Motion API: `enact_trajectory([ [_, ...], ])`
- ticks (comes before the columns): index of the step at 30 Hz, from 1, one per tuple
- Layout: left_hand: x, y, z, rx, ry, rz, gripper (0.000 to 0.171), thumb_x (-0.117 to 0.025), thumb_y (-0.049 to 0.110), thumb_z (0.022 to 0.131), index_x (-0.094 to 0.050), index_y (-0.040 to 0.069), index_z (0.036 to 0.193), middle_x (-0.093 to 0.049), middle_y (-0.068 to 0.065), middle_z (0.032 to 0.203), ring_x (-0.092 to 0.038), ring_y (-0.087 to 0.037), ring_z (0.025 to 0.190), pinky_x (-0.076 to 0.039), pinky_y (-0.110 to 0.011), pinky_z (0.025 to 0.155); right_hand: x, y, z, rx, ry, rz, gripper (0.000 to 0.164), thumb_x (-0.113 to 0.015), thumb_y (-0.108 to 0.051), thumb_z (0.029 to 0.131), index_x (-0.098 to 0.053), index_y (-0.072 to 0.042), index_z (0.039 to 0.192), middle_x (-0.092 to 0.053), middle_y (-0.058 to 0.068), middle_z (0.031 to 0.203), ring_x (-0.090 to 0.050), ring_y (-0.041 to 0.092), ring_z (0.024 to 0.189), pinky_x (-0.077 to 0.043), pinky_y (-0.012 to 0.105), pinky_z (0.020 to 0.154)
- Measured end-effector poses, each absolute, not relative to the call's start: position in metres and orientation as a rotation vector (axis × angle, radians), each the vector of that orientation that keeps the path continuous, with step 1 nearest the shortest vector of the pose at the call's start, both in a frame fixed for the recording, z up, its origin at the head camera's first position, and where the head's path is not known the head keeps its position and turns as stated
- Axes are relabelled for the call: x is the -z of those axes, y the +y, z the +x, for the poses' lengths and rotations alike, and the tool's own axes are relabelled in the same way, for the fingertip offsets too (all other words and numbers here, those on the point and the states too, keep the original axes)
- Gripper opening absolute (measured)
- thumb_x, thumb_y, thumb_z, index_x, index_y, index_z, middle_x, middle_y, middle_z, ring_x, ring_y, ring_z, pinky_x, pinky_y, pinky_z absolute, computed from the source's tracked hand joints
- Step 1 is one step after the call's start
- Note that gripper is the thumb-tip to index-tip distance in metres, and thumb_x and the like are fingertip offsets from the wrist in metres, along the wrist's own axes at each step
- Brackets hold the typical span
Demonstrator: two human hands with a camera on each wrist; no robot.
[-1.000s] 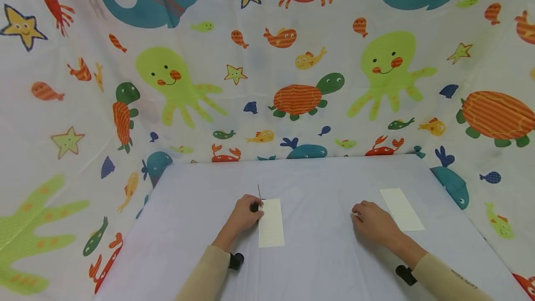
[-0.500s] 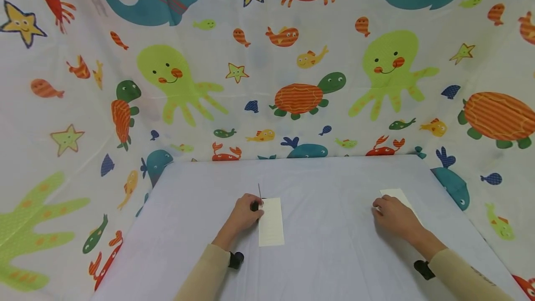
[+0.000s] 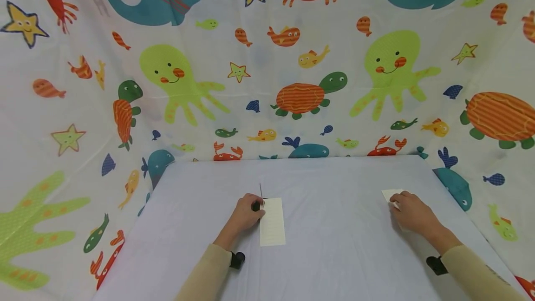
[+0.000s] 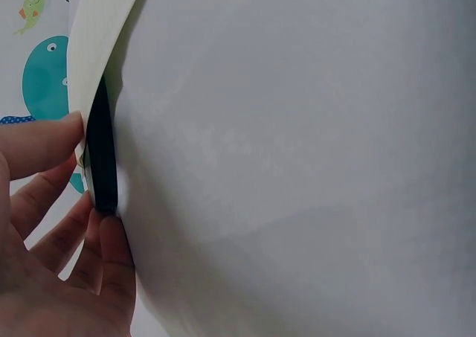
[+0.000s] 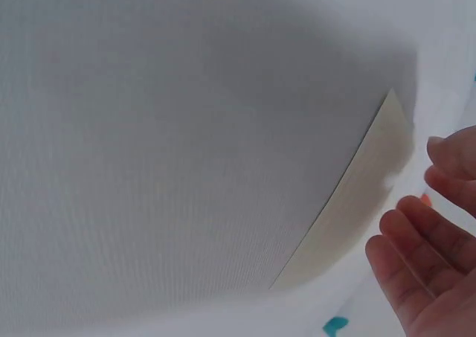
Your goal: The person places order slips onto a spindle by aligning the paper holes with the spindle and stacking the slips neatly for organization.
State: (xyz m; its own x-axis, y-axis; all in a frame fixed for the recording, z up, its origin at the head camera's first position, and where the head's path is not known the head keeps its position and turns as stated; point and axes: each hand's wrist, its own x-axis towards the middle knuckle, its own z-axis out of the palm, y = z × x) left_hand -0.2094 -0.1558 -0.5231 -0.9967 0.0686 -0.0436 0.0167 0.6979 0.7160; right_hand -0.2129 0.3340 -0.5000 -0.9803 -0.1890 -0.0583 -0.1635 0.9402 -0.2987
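Observation:
My left hand pinches the top left corner of a cream paper slip with faint lines. In the left wrist view the thumb lies on the slip, and a flat dark blue-black piece sits between the slip and the fingers. From that hand in the head view rises a thin upright strip; I cannot tell what kind of thing it is. My right hand is over a second cream slip, hiding most of it. Its fingers are loosely bent beside the slip's edge in the right wrist view.
A white cloth covers the table, and both slips are on its middle and right. Behind and at the sides hangs a curtain printed with sea animals. Black straps with cameras sit at both wrists.
My right hand has moved right across the table until it covers most of the second slip, which lay in plain view before. The left hand and its slip have stayed put.

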Motion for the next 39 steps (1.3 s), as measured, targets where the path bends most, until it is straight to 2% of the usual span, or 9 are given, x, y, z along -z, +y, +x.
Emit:
enact_trajectory([
  [10,0.524,-0.155,-0.209,-1.208,2.840,0.089,0.017,-0.073,0.010,0.091,-0.068,0.006,0.106,-0.058,-0.018,0.127,-0.052,-0.035,0.119,-0.042,-0.055,0.106,0.493,0.353,-0.216,0.480,2.977,-0.177,0.039,-0.063,-0.019,0.097,-0.059,0.010,0.122,-0.053,0.038,0.121,-0.052,0.053,0.110,-0.046,0.069,0.090],
  [19,0.522,-0.155,-0.208,-1.188,2.839,0.062,0.017,-0.073,0.012,0.091,-0.068,0.008,0.107,-0.057,-0.017,0.130,-0.051,-0.037,0.122,-0.042,-0.055,0.106,0.501,0.364,-0.217,0.429,2.994,-0.167,0.052,-0.068,-0.019,0.092,-0.052,0.016,0.127,-0.047,0.044,0.123,-0.045,0.059,0.112,-0.043,0.070,0.091],
  [27,0.524,-0.155,-0.207,-1.198,2.841,0.072,0.018,-0.073,0.013,0.091,-0.068,0.007,0.107,-0.057,-0.018,0.130,-0.051,-0.036,0.121,-0.042,-0.055,0.106,0.504,0.365,-0.217,0.319,2.993,-0.198,0.057,-0.073,-0.022,0.091,-0.055,0.015,0.130,-0.047,0.042,0.118,-0.045,0.057,0.106,-0.047,0.067,0.087],
  [39,0.526,-0.156,-0.208,-1.210,2.851,0.091,0.017,-0.073,0.012,0.091,-0.068,0.008,0.107,-0.057,-0.017,0.129,-0.051,-0.036,0.122,-0.042,-0.055,0.107,0.509,0.362,-0.217,0.343,2.996,-0.098,0.054,-0.072,-0.023,0.093,-0.057,0.014,0.129,-0.048,0.040,0.118,-0.045,0.056,0.107,-0.046,0.065,0.090],
])
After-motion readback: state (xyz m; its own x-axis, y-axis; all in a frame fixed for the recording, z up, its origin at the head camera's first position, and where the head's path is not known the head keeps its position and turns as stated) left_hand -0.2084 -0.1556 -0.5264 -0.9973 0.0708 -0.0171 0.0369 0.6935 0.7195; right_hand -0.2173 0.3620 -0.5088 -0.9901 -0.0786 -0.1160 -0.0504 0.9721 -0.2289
